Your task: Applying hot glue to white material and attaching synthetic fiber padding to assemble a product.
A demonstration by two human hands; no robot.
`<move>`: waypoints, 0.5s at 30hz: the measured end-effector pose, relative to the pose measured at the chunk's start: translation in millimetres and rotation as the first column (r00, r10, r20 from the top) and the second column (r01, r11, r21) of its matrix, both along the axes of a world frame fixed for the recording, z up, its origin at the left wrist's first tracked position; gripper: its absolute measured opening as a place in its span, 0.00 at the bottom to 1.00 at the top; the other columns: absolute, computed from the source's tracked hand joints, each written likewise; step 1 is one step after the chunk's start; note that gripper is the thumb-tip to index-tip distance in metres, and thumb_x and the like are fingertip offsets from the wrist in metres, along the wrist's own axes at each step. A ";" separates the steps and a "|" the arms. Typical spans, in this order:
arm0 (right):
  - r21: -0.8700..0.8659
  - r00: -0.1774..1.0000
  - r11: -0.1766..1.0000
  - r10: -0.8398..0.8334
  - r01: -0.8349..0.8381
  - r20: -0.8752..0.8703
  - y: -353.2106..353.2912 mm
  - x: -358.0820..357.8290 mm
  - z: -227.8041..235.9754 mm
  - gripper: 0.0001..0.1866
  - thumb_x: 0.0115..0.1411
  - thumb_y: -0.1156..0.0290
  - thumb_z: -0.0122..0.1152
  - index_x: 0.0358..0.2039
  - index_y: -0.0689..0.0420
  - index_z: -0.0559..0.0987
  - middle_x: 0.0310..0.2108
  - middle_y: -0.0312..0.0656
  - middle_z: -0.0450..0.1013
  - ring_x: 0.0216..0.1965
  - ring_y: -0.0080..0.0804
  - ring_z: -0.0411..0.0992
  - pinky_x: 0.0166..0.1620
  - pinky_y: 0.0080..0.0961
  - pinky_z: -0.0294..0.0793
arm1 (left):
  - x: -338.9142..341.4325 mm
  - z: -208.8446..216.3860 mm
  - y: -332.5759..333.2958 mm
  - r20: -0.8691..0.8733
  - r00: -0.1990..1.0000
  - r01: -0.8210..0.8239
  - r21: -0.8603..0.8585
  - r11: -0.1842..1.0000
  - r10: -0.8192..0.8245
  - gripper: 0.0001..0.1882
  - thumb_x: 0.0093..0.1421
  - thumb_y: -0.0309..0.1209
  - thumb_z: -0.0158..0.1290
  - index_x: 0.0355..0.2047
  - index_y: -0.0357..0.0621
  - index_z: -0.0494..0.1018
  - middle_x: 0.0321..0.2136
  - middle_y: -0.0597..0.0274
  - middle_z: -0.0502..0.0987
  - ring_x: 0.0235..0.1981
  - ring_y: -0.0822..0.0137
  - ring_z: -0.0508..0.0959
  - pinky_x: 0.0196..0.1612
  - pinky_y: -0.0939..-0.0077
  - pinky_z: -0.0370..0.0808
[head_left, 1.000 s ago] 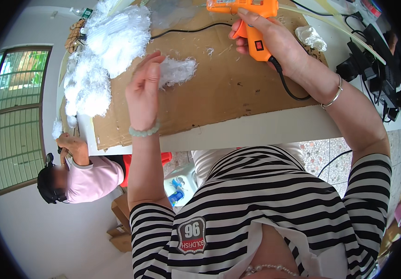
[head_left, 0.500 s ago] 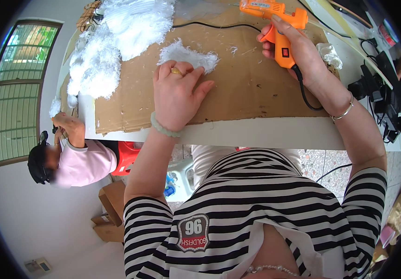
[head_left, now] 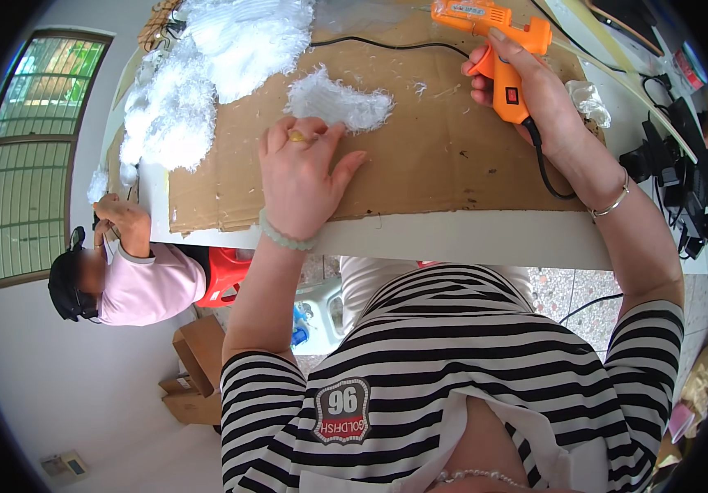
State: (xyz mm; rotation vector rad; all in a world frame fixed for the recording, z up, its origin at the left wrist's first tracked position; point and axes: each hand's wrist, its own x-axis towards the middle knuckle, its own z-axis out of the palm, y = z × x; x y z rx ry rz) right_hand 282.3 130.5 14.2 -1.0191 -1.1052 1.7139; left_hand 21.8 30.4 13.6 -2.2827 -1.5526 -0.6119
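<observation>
My right hand (head_left: 539,94) is wrapped round the handle of an orange hot glue gun (head_left: 505,94), its fingers by the trigger. The gun's nozzle points left, above the far part of a brown cardboard sheet (head_left: 419,168). A small ragged piece of white fluffy fabric (head_left: 341,100) lies on the cardboard. At its near edge rests my left hand (head_left: 300,172), fingers bent down with the tips partly hidden, thumb spread away to the right. Nothing shows in its grasp. A larger heap of white fluffy fabric (head_left: 243,41) lies at the far left.
The glue gun's black cord (head_left: 543,164) loops over the cardboard. Black plugs and adapters (head_left: 670,164) crowd the table's right side, near a crumpled clear wrapper (head_left: 589,103). A person in a pink top (head_left: 152,283) sits at the left. A red stool (head_left: 226,275) shows below the table.
My left hand has drawn back slightly toward me and left, uncovering more of the small white fabric piece. My right hand keeps the glue gun in nearly the same place.
</observation>
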 end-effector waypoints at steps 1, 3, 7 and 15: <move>0.000 1.000 1.000 0.000 0.000 -0.013 -0.1 0.7 -0.3 0.20 0.65 0.54 0.46 0.33 0.59 0.75 0.30 0.37 0.73 0.29 0.21 0.70 0.35 0.18 0.73 | 0.7 -0.6 1.8 -0.065 0.998 -0.012 -0.009 1.000 0.012 0.17 0.45 0.34 0.63 0.36 0.41 0.78 0.30 0.58 0.75 0.38 0.56 0.72 0.46 0.62 0.67; 0.004 1.000 1.000 0.003 -0.003 -0.026 -0.3 0.6 -0.4 0.20 0.65 0.54 0.46 0.33 0.60 0.75 0.30 0.37 0.73 0.29 0.21 0.70 0.35 0.18 0.73 | -6.7 -2.6 10.8 -0.002 0.999 0.034 -0.036 0.999 -0.034 0.17 0.45 0.34 0.63 0.36 0.40 0.78 0.30 0.58 0.75 0.37 0.56 0.72 0.47 0.63 0.67; 0.003 0.999 1.000 0.002 -0.002 -0.049 -1.7 0.6 -0.2 0.20 0.65 0.54 0.47 0.32 0.60 0.75 0.30 0.37 0.73 0.29 0.22 0.70 0.35 0.18 0.73 | -18.4 -3.1 12.4 0.648 0.752 0.041 -0.235 0.971 0.124 0.14 0.48 0.33 0.61 0.34 0.39 0.78 0.29 0.58 0.76 0.35 0.57 0.74 0.49 0.63 0.67; 0.006 0.998 1.000 0.006 -0.006 -0.061 1.2 2.0 0.8 0.20 0.65 0.54 0.47 0.32 0.59 0.75 0.30 0.37 0.73 0.28 0.21 0.70 0.35 0.18 0.73 | -19.8 7.4 17.4 -0.044 0.999 0.015 -0.013 1.000 -0.016 0.10 0.50 0.32 0.60 0.33 0.44 0.80 0.29 0.57 0.77 0.36 0.57 0.74 0.43 0.63 0.69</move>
